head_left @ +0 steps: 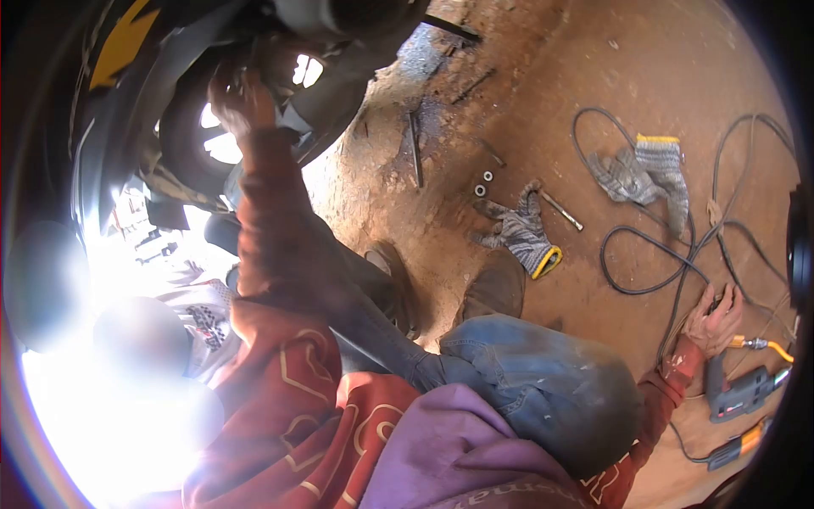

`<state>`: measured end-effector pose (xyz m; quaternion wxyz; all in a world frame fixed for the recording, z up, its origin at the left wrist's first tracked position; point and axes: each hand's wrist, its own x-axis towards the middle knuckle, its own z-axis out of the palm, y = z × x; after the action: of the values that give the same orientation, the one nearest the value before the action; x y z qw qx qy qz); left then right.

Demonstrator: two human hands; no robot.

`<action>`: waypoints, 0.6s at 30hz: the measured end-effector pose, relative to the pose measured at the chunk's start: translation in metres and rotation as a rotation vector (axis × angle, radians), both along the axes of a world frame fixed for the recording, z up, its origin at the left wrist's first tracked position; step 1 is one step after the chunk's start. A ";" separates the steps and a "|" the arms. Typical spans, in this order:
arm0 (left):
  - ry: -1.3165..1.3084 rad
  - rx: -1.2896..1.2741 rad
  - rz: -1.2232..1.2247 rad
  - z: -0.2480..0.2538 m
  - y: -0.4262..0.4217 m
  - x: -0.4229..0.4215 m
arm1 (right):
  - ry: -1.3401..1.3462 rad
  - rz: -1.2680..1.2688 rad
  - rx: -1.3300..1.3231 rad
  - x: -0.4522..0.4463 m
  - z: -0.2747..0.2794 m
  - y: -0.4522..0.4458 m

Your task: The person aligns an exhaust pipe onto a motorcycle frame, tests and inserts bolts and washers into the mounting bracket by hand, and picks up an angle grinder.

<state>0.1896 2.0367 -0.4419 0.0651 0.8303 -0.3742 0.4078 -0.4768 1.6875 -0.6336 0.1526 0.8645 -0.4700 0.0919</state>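
My left hand (244,100) is raised against a dark, round, wheel-like part (191,140) with bright gaps in it. Its fingers are in shadow and blurred, so their grip cannot be made out. Low on the right, my right hand (714,321) reaches down to the floor, fingers bent and apart. Beside it run a black cable (695,254) and a yellow-orange air hose fitting (750,342). Just below that hand lies a dark grey power tool (734,394), with an orange-and-black tool (739,444) farther down.
On the brown floor (526,93) lie a grey knit glove (524,233), a pair of similar gloves (649,176), a metal rod (561,209), two small ring-shaped nuts (483,183) and a dark bar (415,149). Looped cables spread at the right. Strong glare covers the lower left.
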 end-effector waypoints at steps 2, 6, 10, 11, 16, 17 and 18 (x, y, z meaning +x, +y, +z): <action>0.037 0.239 -0.045 0.025 0.006 0.020 | -0.017 0.013 -0.020 0.001 -0.001 0.001; 0.129 0.380 -0.094 0.041 -0.002 0.021 | -0.011 0.014 -0.066 0.002 -0.001 0.003; 0.320 0.326 -0.092 0.041 -0.005 0.014 | -0.010 0.029 -0.105 0.006 0.002 0.006; 0.357 0.301 -0.094 0.042 -0.004 0.012 | 0.000 0.016 -0.102 0.005 0.002 0.006; 0.518 0.202 -0.125 0.045 -0.009 0.008 | -0.001 -0.003 -0.120 0.004 -0.006 0.005; 0.542 0.188 -0.130 0.045 -0.009 0.007 | 0.013 -0.025 -0.105 0.001 -0.007 0.005; 0.566 0.177 -0.133 0.045 -0.009 0.006 | 0.030 -0.042 -0.106 0.003 -0.006 0.005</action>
<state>0.1954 2.0274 -0.3967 0.1207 0.8872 -0.4286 0.1208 -0.4743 1.6928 -0.6398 0.2071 0.8464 -0.4803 0.1003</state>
